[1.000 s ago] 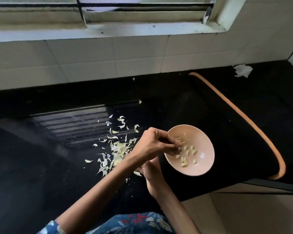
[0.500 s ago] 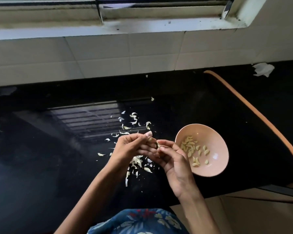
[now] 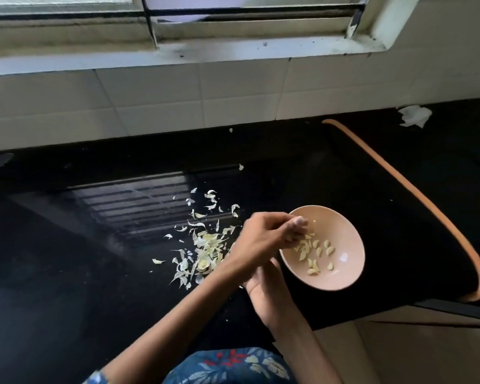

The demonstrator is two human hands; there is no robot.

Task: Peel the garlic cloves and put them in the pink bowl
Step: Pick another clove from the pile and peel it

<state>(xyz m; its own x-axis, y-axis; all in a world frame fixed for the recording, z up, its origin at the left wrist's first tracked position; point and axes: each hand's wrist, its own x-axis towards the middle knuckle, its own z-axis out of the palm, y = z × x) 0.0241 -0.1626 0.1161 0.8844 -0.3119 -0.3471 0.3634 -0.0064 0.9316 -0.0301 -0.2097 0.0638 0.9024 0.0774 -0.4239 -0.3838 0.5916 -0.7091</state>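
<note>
Well along: many peeled garlic cloves already in the pink bowl, under the left hand's bunched, blurred fingertips; cannot tell whether pinching another. Right hand just beneath the left, fingers hidden, grip impossible to tell. Skins heaped left of both hands; no unpeeled cloves seen.

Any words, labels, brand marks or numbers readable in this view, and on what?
None. The pink bowl, black counter, wall tiles, crumpled paper and patterned garment show no text.
</note>
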